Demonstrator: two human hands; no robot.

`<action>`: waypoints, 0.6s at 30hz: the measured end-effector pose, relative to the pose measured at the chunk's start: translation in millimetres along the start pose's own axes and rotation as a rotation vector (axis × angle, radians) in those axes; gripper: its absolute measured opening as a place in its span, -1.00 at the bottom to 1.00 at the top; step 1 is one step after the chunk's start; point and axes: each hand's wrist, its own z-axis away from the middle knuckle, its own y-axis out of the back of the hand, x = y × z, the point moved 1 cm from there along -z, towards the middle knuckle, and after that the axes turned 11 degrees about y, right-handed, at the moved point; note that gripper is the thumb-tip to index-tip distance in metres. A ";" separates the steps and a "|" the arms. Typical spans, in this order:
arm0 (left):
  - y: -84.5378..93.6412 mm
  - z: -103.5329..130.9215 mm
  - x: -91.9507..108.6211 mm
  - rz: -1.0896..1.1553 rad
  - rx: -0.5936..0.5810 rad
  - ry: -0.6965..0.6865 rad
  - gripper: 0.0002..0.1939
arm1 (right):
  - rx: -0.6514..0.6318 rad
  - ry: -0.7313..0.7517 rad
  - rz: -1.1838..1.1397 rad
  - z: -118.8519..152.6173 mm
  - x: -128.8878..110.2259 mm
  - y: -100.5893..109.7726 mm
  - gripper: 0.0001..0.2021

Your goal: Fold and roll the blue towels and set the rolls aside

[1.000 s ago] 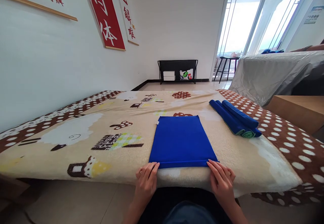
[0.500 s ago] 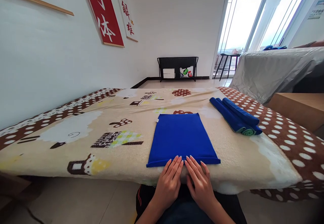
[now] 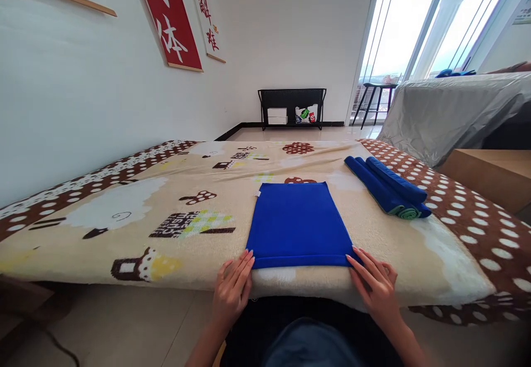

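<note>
A blue cloth (image 3: 299, 220) lies flat on the patterned blanket, its near edge turned over in a narrow fold. My left hand (image 3: 233, 287) pinches the left end of that fold, fingers pressed together with the tips on the cloth. At the opposite end my right hand (image 3: 375, 281) grips the near right corner, thumb on the near side. A small white tag (image 3: 258, 194) sticks out at the cloth's far left. To the right lie rolled blue cloths (image 3: 385, 187), one showing a green inner side at its end.
The blanket (image 3: 199, 184) with sheep and mushroom prints has a brown dotted border. Beyond it a black rack (image 3: 292, 99) stands by the wall. At the right are a covered piece of furniture (image 3: 452, 107), a cardboard-coloured box (image 3: 477, 179) and a black stool (image 3: 375, 99).
My hands have slid apart from the middle of the near fold to its two ends, left hand to the left, right hand to the right. The fold looks flatter; the view has shifted slightly.
</note>
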 end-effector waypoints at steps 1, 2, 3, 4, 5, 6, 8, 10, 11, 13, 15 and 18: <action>1.4 -0.7 -4.3 0.013 -0.005 0.011 -0.46 | -0.006 -0.006 -0.006 0.5 4.3 1.6 -0.67; 2.8 -1.6 -8.1 0.030 -0.016 0.017 -0.48 | -0.010 -0.015 -0.007 0.9 8.1 3.0 -0.69; 4.2 -2.4 -11.4 0.048 -0.027 0.019 -0.50 | -0.013 -0.024 -0.008 1.0 11.3 4.0 -0.71; 5.4 -3.2 -14.3 0.066 -0.034 0.022 -0.52 | -0.016 -0.033 -0.010 0.9 14.0 4.6 -0.73; 6.5 -4.0 -16.8 0.085 -0.033 0.028 -0.55 | -0.018 -0.040 -0.014 0.7 16.3 4.9 -0.75; 7.5 -4.9 -18.8 0.106 -0.025 0.041 -0.58 | -0.018 -0.048 -0.019 0.3 18.2 5.0 -0.76; 8.7 -6.8 -21.8 0.153 -0.015 0.092 -0.65 | -0.018 -0.064 -0.031 -1.2 21.5 4.5 -0.78; 9.4 -9.9 -23.6 0.188 -0.034 0.155 -0.72 | -0.023 -0.079 -0.040 -3.6 24.6 3.9 -0.79; 9.7 -12.3 -24.1 0.195 -0.052 0.184 -0.75 | -0.031 -0.085 -0.045 -5.3 26.2 3.7 -0.78; 10.8 -19.1 -24.4 0.187 -0.096 0.225 -0.79 | -0.055 -0.090 -0.056 -9.8 29.6 3.3 -0.77; 12.3 -28.5 -23.8 0.162 -0.139 0.255 -0.79 | -0.085 -0.094 -0.066 -15.6 32.8 2.7 -0.74; 14.6 -44.5 -19.9 0.094 -0.208 0.297 -0.72 | -0.143 -0.094 -0.057 -26.1 35.8 0.6 -0.71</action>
